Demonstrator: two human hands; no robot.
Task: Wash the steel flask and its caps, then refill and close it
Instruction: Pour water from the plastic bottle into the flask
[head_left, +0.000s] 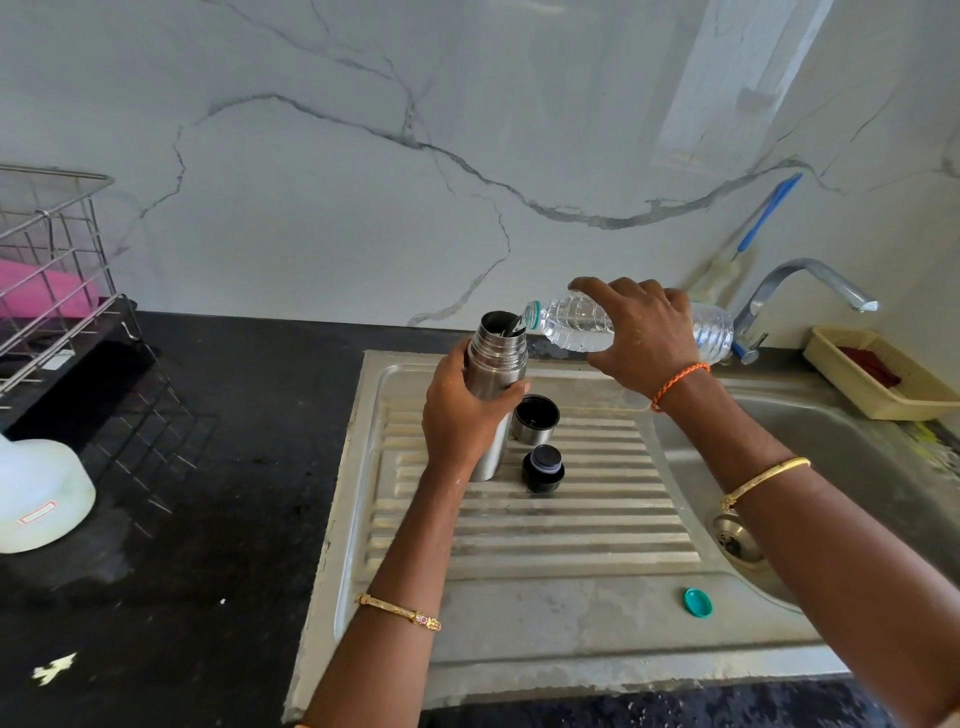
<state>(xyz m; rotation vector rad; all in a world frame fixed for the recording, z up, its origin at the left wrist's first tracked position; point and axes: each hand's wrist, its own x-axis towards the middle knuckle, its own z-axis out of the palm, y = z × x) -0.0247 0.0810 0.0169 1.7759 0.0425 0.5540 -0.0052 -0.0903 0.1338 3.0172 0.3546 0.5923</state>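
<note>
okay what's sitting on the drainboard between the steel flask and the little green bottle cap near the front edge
In the head view, the flask's two caps: the steel cup cap and, nearer the green bottle cap, the black stopper. Beyond those, bare ribbed drainboard.

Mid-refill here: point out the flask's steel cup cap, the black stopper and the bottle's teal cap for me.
steel cup cap (535, 419), head view, dark open inside.
black stopper (543, 468), head view, its top.
teal cap (698, 602), head view, its middle.

- A wire dish rack (54, 249) stands far left on the black counter (208, 467), something pink (41, 293) inside.
- A white plastic container (36, 493) sits left.
- A yellow basket (883, 374) lies far right, beside the tap (810, 286).
</note>
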